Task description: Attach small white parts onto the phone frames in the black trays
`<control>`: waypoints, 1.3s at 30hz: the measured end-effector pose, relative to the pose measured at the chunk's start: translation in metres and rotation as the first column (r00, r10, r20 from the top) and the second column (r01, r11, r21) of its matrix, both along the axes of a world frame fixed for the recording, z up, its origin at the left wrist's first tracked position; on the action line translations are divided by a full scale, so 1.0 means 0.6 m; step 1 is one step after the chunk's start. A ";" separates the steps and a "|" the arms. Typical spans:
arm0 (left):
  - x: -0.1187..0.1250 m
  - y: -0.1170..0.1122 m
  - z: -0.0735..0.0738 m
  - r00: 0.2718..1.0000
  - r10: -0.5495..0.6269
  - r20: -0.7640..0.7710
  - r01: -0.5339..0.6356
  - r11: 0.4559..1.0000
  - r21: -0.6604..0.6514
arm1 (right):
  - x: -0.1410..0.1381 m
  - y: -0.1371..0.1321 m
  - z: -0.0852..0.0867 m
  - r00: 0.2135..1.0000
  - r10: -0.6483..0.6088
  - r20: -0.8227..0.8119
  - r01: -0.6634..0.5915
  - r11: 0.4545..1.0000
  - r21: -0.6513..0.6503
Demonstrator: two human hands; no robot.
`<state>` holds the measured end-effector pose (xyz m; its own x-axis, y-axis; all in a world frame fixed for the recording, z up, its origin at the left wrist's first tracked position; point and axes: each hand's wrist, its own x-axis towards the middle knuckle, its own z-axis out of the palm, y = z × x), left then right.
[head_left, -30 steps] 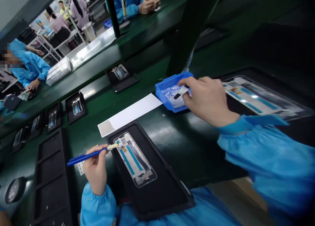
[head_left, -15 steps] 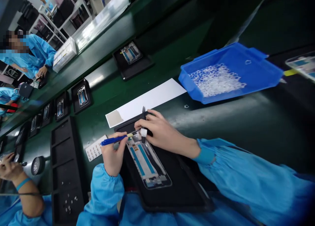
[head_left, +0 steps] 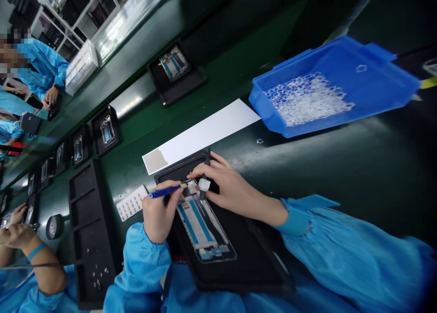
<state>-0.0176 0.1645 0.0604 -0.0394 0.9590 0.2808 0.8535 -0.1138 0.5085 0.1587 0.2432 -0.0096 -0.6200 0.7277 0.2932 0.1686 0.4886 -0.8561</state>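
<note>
1. Far left, I see a co-worker's hands [head_left: 15,231] at the counter [head_left: 341,167] edge, next to an empty black tray [head_left: 87,226].
2. My left hand [head_left: 159,213] has its grip closed round a blue pen tool [head_left: 167,191]; tip touches top of the phone frame [head_left: 205,226].
3. Phone frame lies in a black carrier tray [head_left: 246,263], just in front of me.
4. My right hand [head_left: 228,188] pinches black tweezers [head_left: 205,176] w/ a small white piece [head_left: 204,184], at frame's top corner.
5. Upper right: blue bin [head_left: 341,53] w/ clear small parts, well apart from both hands.
</note>
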 end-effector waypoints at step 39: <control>-0.012 -0.009 -0.027 0.684 -0.265 -0.680 0.195 0.964 -0.180 | -0.006 -0.001 -0.002 1.000 -0.024 0.011 0.024 1.000 0.020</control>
<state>-0.0248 0.1592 0.0443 0.3571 0.9325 0.0542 0.9192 -0.3405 -0.1979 0.1552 0.2426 -0.0110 -0.6056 0.7366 0.3012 0.1899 0.5014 -0.8442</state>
